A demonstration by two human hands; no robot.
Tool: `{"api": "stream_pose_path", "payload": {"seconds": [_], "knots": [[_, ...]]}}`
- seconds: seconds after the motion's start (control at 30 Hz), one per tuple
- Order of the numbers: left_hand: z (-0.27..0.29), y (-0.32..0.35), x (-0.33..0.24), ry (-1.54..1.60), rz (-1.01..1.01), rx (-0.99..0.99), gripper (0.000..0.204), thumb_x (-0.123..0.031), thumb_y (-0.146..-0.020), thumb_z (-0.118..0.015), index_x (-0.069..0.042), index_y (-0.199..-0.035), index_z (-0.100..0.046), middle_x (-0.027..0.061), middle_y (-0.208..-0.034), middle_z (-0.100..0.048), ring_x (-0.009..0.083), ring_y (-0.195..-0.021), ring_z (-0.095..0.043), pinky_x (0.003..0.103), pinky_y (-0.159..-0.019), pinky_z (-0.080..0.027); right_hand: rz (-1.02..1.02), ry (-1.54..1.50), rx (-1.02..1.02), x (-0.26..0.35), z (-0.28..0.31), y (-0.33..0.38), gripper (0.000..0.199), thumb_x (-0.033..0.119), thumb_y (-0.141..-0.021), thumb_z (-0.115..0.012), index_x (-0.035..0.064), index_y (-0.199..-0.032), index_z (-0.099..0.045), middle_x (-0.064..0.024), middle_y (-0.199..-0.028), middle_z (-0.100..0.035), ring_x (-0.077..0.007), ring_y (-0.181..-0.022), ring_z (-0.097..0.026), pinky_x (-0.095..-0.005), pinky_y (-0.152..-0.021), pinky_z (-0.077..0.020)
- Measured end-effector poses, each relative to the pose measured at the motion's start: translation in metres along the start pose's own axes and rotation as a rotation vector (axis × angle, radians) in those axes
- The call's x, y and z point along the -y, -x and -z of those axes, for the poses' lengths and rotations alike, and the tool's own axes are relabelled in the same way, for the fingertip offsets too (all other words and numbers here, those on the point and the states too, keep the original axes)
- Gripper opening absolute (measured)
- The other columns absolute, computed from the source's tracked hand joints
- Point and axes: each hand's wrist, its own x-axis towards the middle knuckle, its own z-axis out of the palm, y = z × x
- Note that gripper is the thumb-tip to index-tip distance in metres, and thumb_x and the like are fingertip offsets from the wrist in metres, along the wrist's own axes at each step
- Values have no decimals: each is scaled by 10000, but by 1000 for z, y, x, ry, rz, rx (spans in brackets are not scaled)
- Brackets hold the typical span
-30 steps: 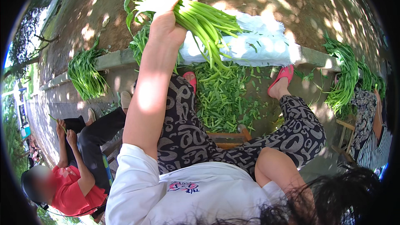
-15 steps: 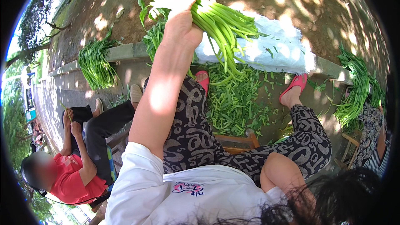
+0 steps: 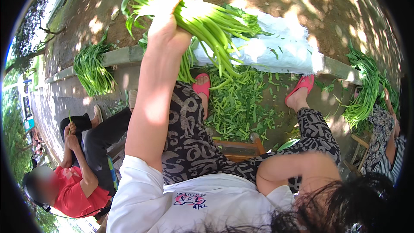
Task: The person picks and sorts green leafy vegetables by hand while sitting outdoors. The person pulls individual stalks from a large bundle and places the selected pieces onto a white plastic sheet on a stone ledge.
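My left arm reaches far forward. At its end my left hand is closed round a thick bunch of long green vegetable stalks, whose leafy ends stick out to the left and whose stalk ends hang to the right. Part of the hand is washed out by sunlight. More green stalks show beyond my left forearm. Under the held bunch lies a white woven sheet, with a smaller bunch on it. My right arm is bent at the lower right; hair hides its hand.
Chopped green pieces cover the ground between my pink sandals. A low concrete kerb crosses ahead. Green bundles rest at left and right. A person in red sits left, holding a stalk; another person sits right.
The held bunch and my left hand have shifted left in the picture, uncovering the smaller bunch on the sheet. My right elbow has swung left, with the forearm now lying more crosswise.
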Motion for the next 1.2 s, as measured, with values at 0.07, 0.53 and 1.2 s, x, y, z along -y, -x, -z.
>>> {"api": "stream_pose_path", "payload": {"seconds": [0.07, 0.53, 1.2], "knots": [[1, 15, -8, 34, -29, -38, 177, -12, -781, -712, -52, -910, -598, 75, -859, -624, 217, -840, -609, 420, -840, -517, -248, -293, 210, -49, -30, -22, 214, 235, -927, -523, 89, -780, -577, -23, -655, -562, -158, -563, -518, -282, -522, -418], [2, 14, -10, 91, 6, -139, 274, -69, -796, -720, -83, -1005, -543, 67, -954, -559, 206, -901, -570, 442, -905, -489, -907, 2008, 191, -233, 58, -2, 494, 272, -805, -637, 14, -1216, -545, -209, -1393, -390, -321, -1259, -418, -545, -978, -339], [-25, 50, 23, -213, 306, 305, 350, -134, -845, -687, 80, -1099, -576, 144, -1029, -647, 255, -923, -625, 385, -814, -540, -716, 1155, 465, -134, -248, -126, 223, 55, -827, -550, 10, -1044, -564, -7, -865, -585, -73, -719, -549, -217, -587, -440]]}}
